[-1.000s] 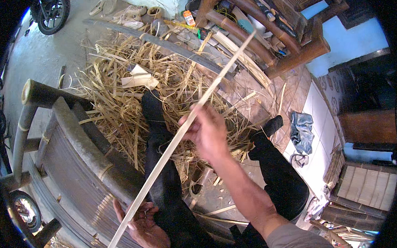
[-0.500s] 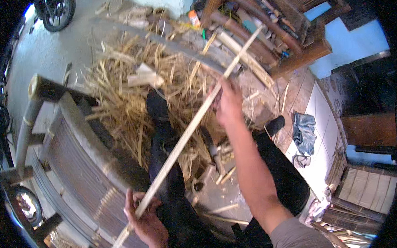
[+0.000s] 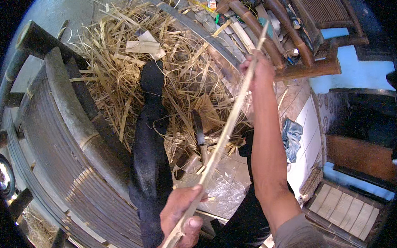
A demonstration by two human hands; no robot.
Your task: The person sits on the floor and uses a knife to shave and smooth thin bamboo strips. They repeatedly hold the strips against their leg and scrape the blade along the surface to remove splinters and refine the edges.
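Note:
A long, pale strip of split bamboo (image 3: pixel 223 136) runs slantwise across the middle of the view, its far end raised to the upper right. My right hand (image 3: pixel 260 71) is closed around it near that far end, arm stretched out. Lower down, my left hand (image 3: pixel 181 220) grips the near part, thumb along the strip. A few frayed fibres stick out by the left hand. Below the strip, between my legs, lies what looks like a knife (image 3: pixel 199 130) with a dark blade, partly among shavings.
A heap of bamboo shavings (image 3: pixel 117 79) surrounds my outstretched foot. At left stands a bamboo bench (image 3: pixel 68 143) with a slatted seat. A brown wooden frame (image 3: pixel 309 72) with tools sits at upper right. Dark crumpled cloth (image 3: pixel 292 138) lies on the tiles at right.
The strip has swung steeper and shifted right. My right hand moved up and right along with it; my left hand moved right and went from loosely spread fingers to a closed grip. The view tilted.

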